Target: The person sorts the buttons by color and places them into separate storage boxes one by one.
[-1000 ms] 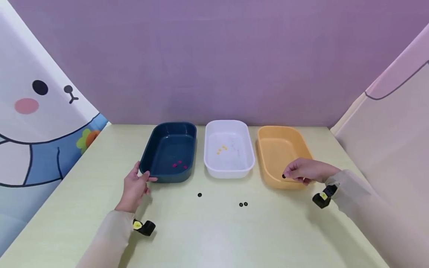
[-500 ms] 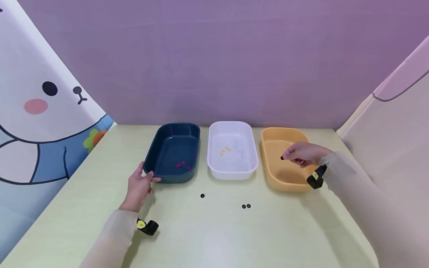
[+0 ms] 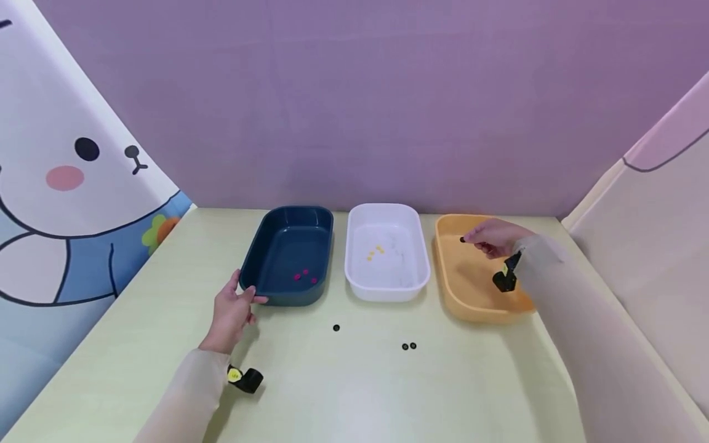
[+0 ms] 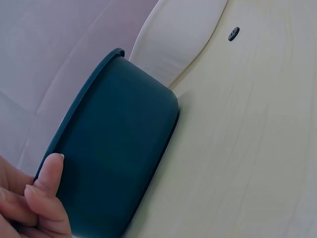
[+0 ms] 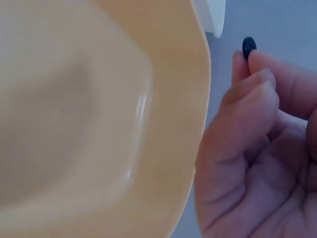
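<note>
My right hand (image 3: 495,239) pinches a small black button (image 3: 463,240) between thumb and fingertip, above the orange tray (image 3: 451,292). In the right wrist view the button (image 5: 249,47) is held on edge at the fingertips, beside the tray's rim. At the near left corner of the dark blue tray (image 3: 282,298), my left hand (image 3: 231,314) grips the rim. The left wrist view shows curled fingers (image 4: 47,198) against that tray's outer wall (image 4: 119,144). One black button (image 3: 336,328) lies on the table, and two more black buttons (image 3: 408,346) lie close together farther right.
Three magenta buttons (image 3: 306,272) lie in the dark blue tray. Between the other trays stands a white tray (image 3: 388,293) with several yellow buttons (image 3: 380,249). A purple cloth wall (image 3: 388,111) rises behind the table (image 3: 354,394), with printed cloth at both sides.
My right hand has moved from the orange tray's near edge to over its far part, carrying the black button. The left hand stays at the dark blue tray. The head view has shifted slightly.
</note>
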`<state>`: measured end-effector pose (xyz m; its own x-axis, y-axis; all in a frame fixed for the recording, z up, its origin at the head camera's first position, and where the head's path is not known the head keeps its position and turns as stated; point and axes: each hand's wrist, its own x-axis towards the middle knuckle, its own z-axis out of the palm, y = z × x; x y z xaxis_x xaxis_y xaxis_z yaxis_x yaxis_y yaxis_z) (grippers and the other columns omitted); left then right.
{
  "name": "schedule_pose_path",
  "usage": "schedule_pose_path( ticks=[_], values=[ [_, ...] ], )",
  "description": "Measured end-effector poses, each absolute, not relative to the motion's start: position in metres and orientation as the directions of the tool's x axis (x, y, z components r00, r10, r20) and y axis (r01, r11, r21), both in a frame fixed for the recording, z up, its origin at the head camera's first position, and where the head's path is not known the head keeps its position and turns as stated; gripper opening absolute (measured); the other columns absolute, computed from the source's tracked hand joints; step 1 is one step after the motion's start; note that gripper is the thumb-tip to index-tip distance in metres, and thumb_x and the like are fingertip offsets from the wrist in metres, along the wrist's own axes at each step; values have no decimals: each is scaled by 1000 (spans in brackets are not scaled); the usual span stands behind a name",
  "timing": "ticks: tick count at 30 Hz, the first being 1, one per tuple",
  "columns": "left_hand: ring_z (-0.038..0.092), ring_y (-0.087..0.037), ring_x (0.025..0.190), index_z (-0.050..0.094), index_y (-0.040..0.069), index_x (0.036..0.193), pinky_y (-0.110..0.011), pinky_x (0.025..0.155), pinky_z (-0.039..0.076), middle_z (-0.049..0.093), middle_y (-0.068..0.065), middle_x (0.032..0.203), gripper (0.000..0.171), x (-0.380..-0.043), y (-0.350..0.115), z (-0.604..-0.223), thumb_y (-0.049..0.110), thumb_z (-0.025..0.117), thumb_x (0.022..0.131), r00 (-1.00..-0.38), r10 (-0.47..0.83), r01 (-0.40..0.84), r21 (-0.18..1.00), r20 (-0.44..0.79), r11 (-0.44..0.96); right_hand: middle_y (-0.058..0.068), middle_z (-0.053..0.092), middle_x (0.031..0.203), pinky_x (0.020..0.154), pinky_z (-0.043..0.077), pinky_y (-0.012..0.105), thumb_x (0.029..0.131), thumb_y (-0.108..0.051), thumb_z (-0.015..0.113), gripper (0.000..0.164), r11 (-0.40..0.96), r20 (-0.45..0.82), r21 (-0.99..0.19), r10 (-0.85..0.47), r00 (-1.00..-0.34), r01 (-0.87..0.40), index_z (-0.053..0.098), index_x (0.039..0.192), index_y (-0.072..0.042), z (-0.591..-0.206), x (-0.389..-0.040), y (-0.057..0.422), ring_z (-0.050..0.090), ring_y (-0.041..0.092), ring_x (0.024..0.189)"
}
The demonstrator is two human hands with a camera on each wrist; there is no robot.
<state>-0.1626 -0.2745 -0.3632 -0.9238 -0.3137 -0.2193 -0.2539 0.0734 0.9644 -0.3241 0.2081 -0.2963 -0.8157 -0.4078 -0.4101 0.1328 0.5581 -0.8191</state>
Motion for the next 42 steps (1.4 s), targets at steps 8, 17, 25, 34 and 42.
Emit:
schedule_pose_path(
  ticks=[8, 17, 25, 34, 42],
  values=[
    [42, -6, 40, 1, 13, 155, -18, 42, 36, 67, 8, 69, 64, -164, -269, -367, 11, 38, 103, -935, -294, -231, 970, -198, 78, -4, 43, 63, 54, 39, 22, 99, -11, 47, 19, 514, -382, -837, -303, -873, 188, 52, 81, -10, -313, -334, 213, 39, 7, 54],
    [41, -7, 39, 1, 15, 155, -19, 42, 37, 67, 7, 70, 64, -161, -268, -369, 12, 38, 104, -930, -297, -252, 965, -219, 77, -3, 46, 57, 50, 37, 21, 95, -8, 51, 17, 506, -426, -822, -238, -873, 263, 57, 80, -3, -346, -336, 211, 41, 7, 49],
    [41, -7, 39, 1, 15, 155, -19, 42, 37, 67, 8, 69, 64, -162, -268, -368, 12, 38, 104, -930, -292, -254, 965, -224, 69, -4, 45, 48, 48, 38, 21, 90, -5, 52, 34, 675, -443, -713, -224, -868, 189, 53, 56, -9, -359, -339, 209, 42, 7, 44],
    [42, -7, 38, 1, 15, 155, -19, 42, 37, 66, 11, 66, 64, -162, -270, -368, 12, 38, 103, -929, -305, -245, 966, -209, 82, -6, 44, 45, 48, 34, 18, 85, -14, 56, 39, 832, -436, -555, -271, -858, 19, 49, 46, -15, -362, -346, 209, 42, 6, 44],
    [42, -7, 38, 1, 14, 155, -19, 41, 37, 66, 10, 67, 64, -164, -267, -369, 11, 38, 103, -934, -293, -238, 967, -204, 87, -6, 44, 45, 49, 35, 18, 89, -14, 57, 41, 827, -477, -559, -258, -840, 63, 50, 48, -14, -362, -346, 209, 42, 5, 44]
  ],
)
